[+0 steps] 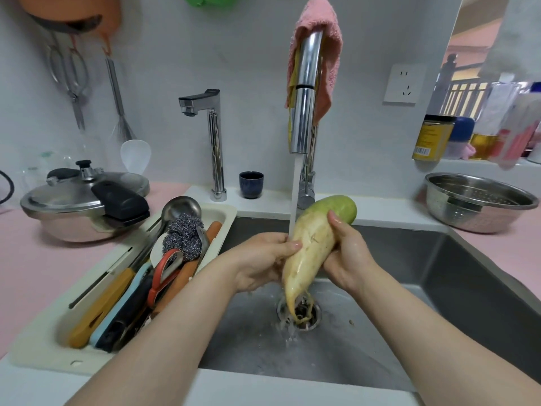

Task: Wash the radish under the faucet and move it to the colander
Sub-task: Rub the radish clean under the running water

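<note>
Wet, both hands [265, 260] [347, 256] gripping radish [314, 244] under faucet [304, 92]; root tip blurred by splashing.

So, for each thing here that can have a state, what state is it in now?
faucet: on, water running
radish: held tilted under the stream, wet
left hand: gripping the radish
right hand: gripping the radish
colander: upright on the counter, nothing visible inside
small tap: off
pressure cooker: lid on
sink: wet, drain open
</note>
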Demonstrator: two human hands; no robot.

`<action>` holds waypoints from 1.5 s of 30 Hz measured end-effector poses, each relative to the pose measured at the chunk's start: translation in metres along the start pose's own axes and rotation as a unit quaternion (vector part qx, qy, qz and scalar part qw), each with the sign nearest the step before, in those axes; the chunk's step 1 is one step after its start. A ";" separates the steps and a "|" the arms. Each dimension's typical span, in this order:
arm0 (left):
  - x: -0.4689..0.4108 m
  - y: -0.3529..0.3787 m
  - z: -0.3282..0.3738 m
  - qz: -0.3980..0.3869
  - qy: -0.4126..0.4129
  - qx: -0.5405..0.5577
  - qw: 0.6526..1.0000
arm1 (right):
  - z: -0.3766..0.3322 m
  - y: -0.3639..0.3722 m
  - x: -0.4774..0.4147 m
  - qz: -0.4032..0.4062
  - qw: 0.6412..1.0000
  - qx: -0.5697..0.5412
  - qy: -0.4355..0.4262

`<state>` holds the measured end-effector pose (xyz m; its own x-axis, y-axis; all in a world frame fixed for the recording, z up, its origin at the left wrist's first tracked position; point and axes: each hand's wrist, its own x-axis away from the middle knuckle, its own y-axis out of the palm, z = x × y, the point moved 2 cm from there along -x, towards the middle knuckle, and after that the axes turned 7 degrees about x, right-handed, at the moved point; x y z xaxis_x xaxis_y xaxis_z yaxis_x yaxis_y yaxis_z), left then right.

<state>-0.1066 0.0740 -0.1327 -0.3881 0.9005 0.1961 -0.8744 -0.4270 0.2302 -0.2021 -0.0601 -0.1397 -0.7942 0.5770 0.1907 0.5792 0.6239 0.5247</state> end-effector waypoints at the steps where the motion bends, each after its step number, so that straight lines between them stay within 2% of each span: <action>1: -0.002 0.000 0.000 0.016 0.023 0.007 1.000 | -0.001 0.001 0.001 -0.007 1.000 -0.005 0.000; 7: -0.007 0.001 -0.002 0.116 0.150 -0.016 0.982 | 0.002 0.017 -0.001 -0.049 0.997 0.045 0.033; 11: -0.006 0.003 0.000 0.163 0.164 0.049 0.972 | 0.007 0.019 -0.001 -0.049 0.995 0.087 0.030; 15: -0.006 -0.006 0.003 0.198 0.156 0.001 0.968 | 0.014 0.016 -0.006 -0.041 0.992 0.123 -0.007; 19: -0.004 -0.011 0.002 0.120 0.159 -0.062 0.978 | 0.011 0.013 -0.012 -0.024 0.996 0.082 -0.032; 24: -0.007 -0.008 0.001 0.020 0.150 -0.135 0.979 | 0.009 0.007 -0.016 0.063 0.997 0.024 -0.040; 28: -0.006 -0.010 0.002 -0.065 0.134 -0.027 0.988 | 0.005 0.010 -0.006 0.066 0.997 -0.011 -0.025; 31: -0.007 -0.010 0.005 -0.055 0.109 -0.011 0.993 | 0.008 0.012 -0.003 0.087 0.996 -0.030 0.005; 35: -0.003 -0.018 -0.001 -0.074 0.008 -0.068 0.995 | 0.014 0.012 -0.002 0.142 0.987 0.009 0.071; 37: 0.001 -0.017 -0.003 -0.048 -0.051 -0.093 0.993 | 0.016 0.007 -0.001 0.180 0.977 0.037 0.110; 38: 0.000 -0.015 -0.004 -0.022 -0.063 -0.144 0.987 | 0.016 0.003 -0.002 0.194 0.971 0.051 0.127; 40: -0.001 -0.010 -0.003 0.016 -0.060 -0.291 0.955 | 0.017 -0.003 -0.001 0.205 0.963 0.077 0.157; 42: -0.002 -0.007 -0.002 0.021 -0.055 -0.399 0.915 | 0.019 -0.009 -0.002 0.206 0.957 0.102 0.175; 45: 0.001 -0.004 0.000 0.034 -0.036 -0.429 0.902 | 0.020 -0.016 -0.005 0.211 0.947 0.137 0.202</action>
<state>-0.1033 0.0769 -0.1338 -0.4560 0.8540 0.2506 -0.7652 -0.2324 -0.6004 -0.2035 -0.0629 -0.1654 -0.4546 0.5916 0.6658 0.8427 0.5277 0.1064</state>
